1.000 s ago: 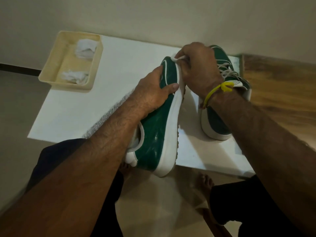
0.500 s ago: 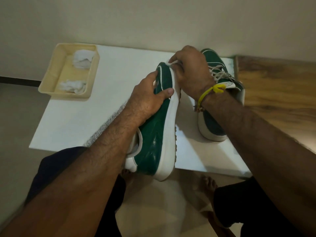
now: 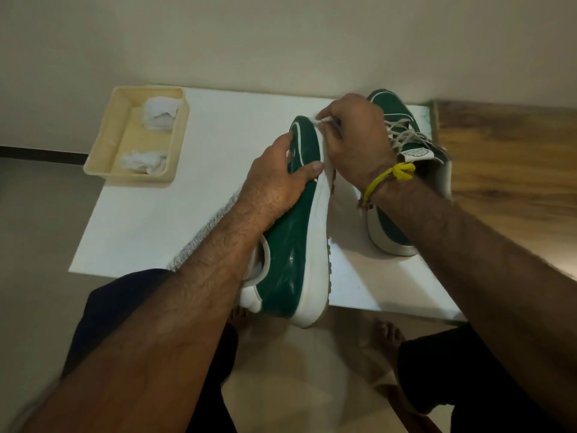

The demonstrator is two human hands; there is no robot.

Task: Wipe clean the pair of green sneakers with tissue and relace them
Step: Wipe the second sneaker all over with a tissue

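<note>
- We have the near sneaker (image 3: 293,245) tipped on its side over the front edge of the white table (image 3: 150,220); our left hand (image 3: 274,182) clamps its toe, thumb curled over the green upper, the other fingers hidden behind it
- Our right hand (image 3: 352,142) pinches a scrap of tissue (image 3: 317,120) against the white sole rim at the toe, fingers curled tight on it
- To wipe well, we judge it best to keep the left grip firm so the shoe cannot twist; draw the tissue along the rim in one direction; refold it once soiled
- The other sneaker (image 3: 402,170) stands upright on the table just behind the right wrist, laces in
- The cream tray (image 3: 103,151) at the table's far left corner holds two crumpled tissue wads (image 3: 159,115), one at the far end, one nearer; we cannot tell whether they are used
</note>
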